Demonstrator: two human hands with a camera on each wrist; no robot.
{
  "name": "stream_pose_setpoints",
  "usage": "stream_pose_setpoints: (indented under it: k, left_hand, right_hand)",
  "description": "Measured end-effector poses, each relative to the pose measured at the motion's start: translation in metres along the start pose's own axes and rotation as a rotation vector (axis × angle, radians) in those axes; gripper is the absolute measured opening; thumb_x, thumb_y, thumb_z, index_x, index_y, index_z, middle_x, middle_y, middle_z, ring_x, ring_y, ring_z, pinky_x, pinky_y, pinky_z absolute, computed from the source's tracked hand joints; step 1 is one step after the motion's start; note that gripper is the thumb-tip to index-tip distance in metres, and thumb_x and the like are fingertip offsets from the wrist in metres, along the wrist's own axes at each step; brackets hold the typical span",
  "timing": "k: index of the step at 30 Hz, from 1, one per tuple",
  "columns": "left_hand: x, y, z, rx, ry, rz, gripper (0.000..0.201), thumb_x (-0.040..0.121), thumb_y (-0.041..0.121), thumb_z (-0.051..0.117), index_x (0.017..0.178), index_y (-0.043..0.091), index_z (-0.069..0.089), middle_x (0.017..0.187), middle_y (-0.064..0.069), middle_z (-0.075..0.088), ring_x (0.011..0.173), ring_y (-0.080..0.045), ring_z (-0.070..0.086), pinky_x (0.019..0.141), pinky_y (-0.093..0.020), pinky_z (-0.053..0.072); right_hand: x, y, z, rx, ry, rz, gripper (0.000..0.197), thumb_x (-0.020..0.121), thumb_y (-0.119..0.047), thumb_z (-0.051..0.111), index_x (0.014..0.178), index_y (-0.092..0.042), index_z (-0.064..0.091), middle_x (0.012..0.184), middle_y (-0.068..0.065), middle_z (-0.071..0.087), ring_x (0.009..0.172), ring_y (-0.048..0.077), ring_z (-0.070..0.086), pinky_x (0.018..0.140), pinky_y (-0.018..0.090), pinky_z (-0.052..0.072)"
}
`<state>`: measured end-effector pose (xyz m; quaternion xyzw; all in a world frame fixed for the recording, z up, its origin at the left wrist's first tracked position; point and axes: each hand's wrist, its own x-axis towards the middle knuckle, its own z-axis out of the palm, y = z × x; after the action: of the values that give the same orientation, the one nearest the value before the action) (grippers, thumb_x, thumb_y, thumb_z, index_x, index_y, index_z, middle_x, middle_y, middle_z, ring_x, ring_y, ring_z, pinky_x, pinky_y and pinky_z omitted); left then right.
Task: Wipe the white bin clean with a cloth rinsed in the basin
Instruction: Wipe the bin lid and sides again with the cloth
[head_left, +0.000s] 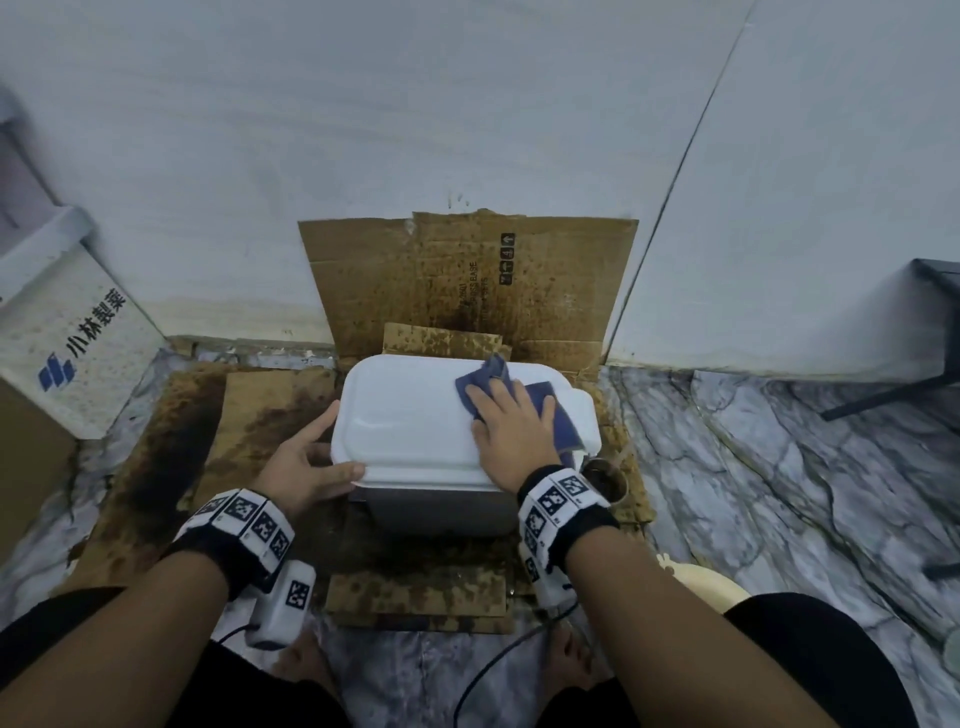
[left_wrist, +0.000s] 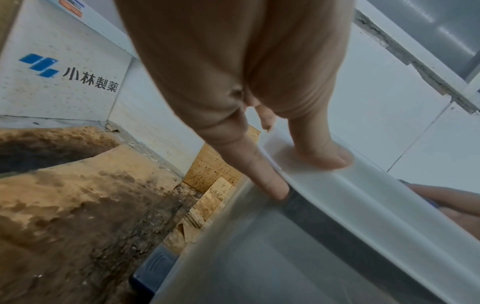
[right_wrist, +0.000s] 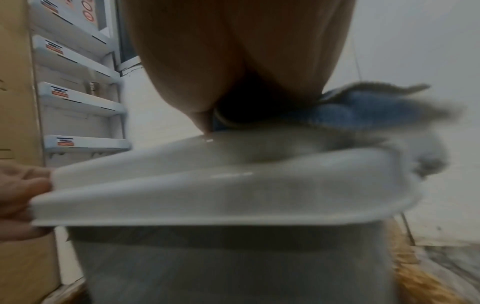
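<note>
The white bin (head_left: 410, 421) stands on stained cardboard, lid down. A dark blue cloth (head_left: 553, 415) lies on the right part of the lid, and my right hand (head_left: 511, 426) presses it flat with straight fingers. The right wrist view shows the same cloth (right_wrist: 363, 109) bunched under the right hand (right_wrist: 233, 61) on the lid (right_wrist: 207, 185). My left hand (head_left: 324, 452) grips the lid's near left corner. In the left wrist view its thumb (left_wrist: 322, 152) lies on top of the rim and a finger (left_wrist: 259, 174) under it. A cream basin rim (head_left: 701, 587) shows at my right forearm; its inside is hidden.
Spotted brown cardboard (head_left: 467, 280) covers the floor under the bin and leans on the wall behind. A white box with a blue logo (head_left: 78, 338) stands at the left. A round dark cup (head_left: 605, 480) sits right of the bin. A black furniture leg (head_left: 909, 384) crosses the marble floor at right.
</note>
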<state>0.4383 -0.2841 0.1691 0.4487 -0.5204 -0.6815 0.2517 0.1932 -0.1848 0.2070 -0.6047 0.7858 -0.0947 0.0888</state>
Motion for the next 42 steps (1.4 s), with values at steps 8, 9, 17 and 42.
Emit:
stream_pose_setpoints:
  k: [8, 9, 17, 42]
  left_hand:
    - [0.021, 0.0, 0.004, -0.168, 0.046, -0.014, 0.078, 0.081, -0.01, 0.065, 0.147, 0.022, 0.038, 0.105, -0.01, 0.068, 0.097, -0.027, 0.066, 0.072, -0.036, 0.061]
    - [0.022, 0.0, 0.005, -0.174, 0.054, -0.011, 0.078, 0.081, -0.01, 0.065, 0.147, 0.02, 0.038, 0.105, -0.01, 0.067, 0.096, -0.027, 0.066, 0.069, -0.035, 0.061]
    - [0.03, 0.001, 0.006, -0.141, 0.119, 0.015, 0.074, 0.081, -0.009, 0.067, 0.144, 0.02, 0.043, 0.101, -0.009, 0.065, 0.091, -0.024, 0.066, 0.063, -0.03, 0.061]
    - [0.005, 0.095, -0.012, 0.538, 0.13, -0.03, 0.038, 0.088, 0.011, 0.067, 0.125, 0.017, 0.057, 0.114, -0.017, 0.063, 0.096, -0.035, 0.061, 0.08, -0.044, 0.052]
  right_hand:
    - [0.009, -0.088, 0.032, -0.079, -0.017, -0.336, 0.049, 0.1, -0.028, 0.036, 0.148, -0.034, 0.027, 0.157, -0.004, 0.022, 0.147, 0.027, 0.011, 0.115, 0.06, 0.0]
    - [0.008, -0.088, 0.034, -0.082, -0.026, -0.374, 0.052, 0.098, -0.026, 0.039, 0.148, -0.034, 0.026, 0.157, -0.004, 0.021, 0.147, 0.026, 0.01, 0.115, 0.059, -0.001]
    - [-0.014, 0.014, 0.033, 0.056, 0.218, -0.262, 0.05, 0.092, -0.017, 0.05, 0.142, -0.023, 0.044, 0.149, 0.006, 0.04, 0.139, 0.033, 0.033, 0.116, 0.05, 0.022]
    - [-0.032, 0.132, -0.08, 0.785, 0.236, 0.485, 0.05, 0.091, -0.001, 0.058, 0.139, -0.015, 0.051, 0.145, 0.008, 0.047, 0.132, 0.028, 0.045, 0.108, 0.035, 0.04]
